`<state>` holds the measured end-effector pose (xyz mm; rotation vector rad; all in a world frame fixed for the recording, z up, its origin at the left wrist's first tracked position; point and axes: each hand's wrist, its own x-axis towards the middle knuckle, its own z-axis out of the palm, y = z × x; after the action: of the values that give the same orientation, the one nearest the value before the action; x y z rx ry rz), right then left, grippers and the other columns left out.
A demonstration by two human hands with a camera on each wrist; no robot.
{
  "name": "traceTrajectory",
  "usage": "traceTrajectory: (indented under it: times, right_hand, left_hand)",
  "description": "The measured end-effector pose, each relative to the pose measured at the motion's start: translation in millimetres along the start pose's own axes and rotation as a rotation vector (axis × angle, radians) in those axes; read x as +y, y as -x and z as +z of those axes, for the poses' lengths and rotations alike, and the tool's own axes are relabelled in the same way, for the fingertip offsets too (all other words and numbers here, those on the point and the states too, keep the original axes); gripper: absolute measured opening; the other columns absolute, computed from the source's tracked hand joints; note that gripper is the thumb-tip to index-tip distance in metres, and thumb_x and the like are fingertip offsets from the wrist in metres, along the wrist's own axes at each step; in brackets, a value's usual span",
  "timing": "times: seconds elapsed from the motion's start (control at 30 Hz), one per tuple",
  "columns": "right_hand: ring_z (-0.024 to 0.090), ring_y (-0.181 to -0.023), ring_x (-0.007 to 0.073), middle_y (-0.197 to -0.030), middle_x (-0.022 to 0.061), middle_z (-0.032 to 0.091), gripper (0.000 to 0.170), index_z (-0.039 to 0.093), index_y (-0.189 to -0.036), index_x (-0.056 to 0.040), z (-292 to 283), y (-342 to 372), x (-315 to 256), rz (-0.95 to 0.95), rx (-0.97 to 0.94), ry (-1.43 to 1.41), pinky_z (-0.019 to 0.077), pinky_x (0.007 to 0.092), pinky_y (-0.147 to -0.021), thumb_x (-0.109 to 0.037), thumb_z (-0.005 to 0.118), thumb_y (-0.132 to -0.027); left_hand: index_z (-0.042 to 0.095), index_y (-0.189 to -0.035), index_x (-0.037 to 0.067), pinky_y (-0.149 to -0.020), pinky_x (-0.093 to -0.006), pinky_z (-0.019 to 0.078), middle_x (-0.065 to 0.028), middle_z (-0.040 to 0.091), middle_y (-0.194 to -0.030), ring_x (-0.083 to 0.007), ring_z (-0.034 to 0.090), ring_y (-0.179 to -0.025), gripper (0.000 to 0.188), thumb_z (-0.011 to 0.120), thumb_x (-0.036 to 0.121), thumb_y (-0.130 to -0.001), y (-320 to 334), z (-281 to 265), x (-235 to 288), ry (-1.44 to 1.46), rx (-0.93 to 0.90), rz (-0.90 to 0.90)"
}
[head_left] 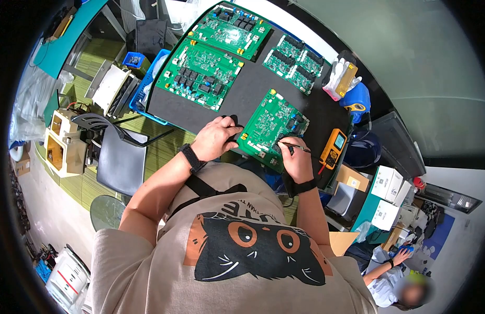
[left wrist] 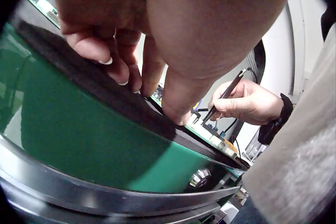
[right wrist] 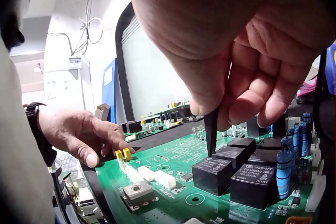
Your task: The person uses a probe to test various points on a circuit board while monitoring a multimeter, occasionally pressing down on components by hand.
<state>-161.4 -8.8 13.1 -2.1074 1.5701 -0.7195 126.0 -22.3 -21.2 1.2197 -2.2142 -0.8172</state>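
A green circuit board (head_left: 266, 123) lies on the dark mat in front of me. My left hand (head_left: 215, 138) is at its left edge, with thumb and index fingertip against the board's rim and the other fingers loosely bent over the mat. Between thumb and fingers my right hand (head_left: 297, 161) pinches a slim black pen-like tool (left wrist: 227, 96), pointed down. In the right wrist view the tool's tapered tip is right at a black relay (right wrist: 212, 170), one of several. Blue cylindrical parts (right wrist: 284, 174) stand beside the relays.
Two larger green boards (head_left: 203, 73) (head_left: 229, 31) lie at the back left, smaller joined boards (head_left: 293, 63) at the back right. An orange multimeter (head_left: 333, 148) is right of the work, near a blue device (head_left: 356, 99). Another person (head_left: 383, 275) sits lower right.
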Motion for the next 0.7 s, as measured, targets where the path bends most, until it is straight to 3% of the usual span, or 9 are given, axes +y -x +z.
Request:
traceTrajectory:
  times: [0.7]
  right_hand:
    - [0.064,-0.093,0.0348,-0.094,0.0129,0.068,0.008,0.067,-0.094,-0.0052,2.5,1.2,-2.3,-0.007,0.018,0.004,0.0519,0.0424,-0.084,-0.007,0.070,-0.087]
  left_hand:
    - [0.067,-0.124,0.009,-0.093,-0.0419,0.0472,-0.0100,0.060,-0.109,-0.0318,0.057,-0.104,0.054,0.083,0.020,-0.073,-0.6,-0.5,0.1,0.000,-0.006,-0.005]
